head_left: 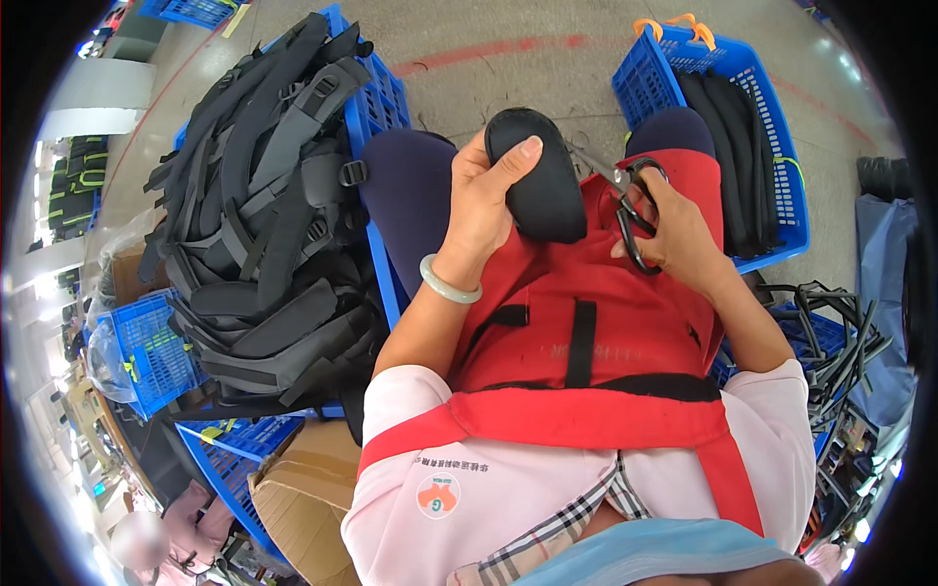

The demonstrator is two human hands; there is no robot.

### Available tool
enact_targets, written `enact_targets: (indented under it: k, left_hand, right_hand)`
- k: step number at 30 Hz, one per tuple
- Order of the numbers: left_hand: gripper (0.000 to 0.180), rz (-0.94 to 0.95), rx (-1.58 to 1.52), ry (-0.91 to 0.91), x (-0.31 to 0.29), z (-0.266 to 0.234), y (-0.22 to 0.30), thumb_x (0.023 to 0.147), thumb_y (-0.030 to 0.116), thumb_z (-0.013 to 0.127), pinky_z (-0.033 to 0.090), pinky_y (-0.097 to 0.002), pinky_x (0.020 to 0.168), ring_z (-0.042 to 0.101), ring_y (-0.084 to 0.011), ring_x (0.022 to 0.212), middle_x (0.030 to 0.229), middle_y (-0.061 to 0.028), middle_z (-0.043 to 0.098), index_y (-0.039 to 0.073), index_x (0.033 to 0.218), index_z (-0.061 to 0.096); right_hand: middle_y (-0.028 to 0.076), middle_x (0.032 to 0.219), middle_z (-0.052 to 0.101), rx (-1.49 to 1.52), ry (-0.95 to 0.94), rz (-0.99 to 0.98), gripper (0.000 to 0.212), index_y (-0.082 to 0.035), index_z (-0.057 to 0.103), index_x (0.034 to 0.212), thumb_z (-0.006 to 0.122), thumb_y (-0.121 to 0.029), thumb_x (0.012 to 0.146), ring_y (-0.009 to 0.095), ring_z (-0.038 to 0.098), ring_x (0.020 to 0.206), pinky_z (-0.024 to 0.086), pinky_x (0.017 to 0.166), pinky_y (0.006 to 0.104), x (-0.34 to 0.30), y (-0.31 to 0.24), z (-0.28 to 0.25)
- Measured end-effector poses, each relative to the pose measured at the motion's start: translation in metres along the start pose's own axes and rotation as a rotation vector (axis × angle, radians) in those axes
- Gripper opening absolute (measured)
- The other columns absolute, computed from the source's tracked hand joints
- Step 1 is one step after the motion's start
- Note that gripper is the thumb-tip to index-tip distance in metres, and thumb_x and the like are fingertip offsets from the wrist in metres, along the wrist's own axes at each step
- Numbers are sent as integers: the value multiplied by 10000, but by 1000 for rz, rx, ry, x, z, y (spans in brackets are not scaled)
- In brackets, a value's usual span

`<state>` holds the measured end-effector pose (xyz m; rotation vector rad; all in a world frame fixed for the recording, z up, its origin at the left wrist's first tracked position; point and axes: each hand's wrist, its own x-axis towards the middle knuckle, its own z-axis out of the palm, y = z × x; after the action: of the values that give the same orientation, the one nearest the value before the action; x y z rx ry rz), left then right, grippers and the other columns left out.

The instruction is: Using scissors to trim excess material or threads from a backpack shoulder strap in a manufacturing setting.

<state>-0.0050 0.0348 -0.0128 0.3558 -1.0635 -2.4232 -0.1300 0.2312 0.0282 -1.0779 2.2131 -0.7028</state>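
My left hand (479,203) grips a black padded piece (547,190), long and rounded at the end, with the thumb laid across its face. It is held up over the red apron (625,322) on my lap. In my right hand (686,232) is a pair of scissors (625,180) with black handles, fingers through the loops. The blades point up and left toward the pad's right edge; their tips are close to it, and I cannot tell whether they touch. Any thread at that edge is too small to make out.
At my left, a large heap of black straps and padded harness parts (264,225) overflows a blue crate (376,107). A blue basket (796,220) at the right holds long black padded pieces (728,146). Black strips (831,337) lie beyond my right elbow. A cardboard box (313,488) stands lower left.
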Motion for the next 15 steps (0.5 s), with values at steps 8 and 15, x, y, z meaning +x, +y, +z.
enact_targets:
  k: [8,15]
  left_hand:
    - [120,-14,14,35,-6,8,-6,900,72,651,524,-246,696,639,-109,762,894,-48,680,7,1000,641]
    - [127,-2,21,30,-9,7,-8,893,63,658,518,-238,695,633,-105,760,892,-45,678,6,1005,643]
  right_hand:
    - [142,866,590,-141,244,-212,725,-38,474,1130,839,-422,635,341,608,810,489,692,404,7,14,14]
    - [140,708,543,32,-34,-14,604,-16,522,1074,825,-367,687,300,564,661,451,612,368,5,2,5]
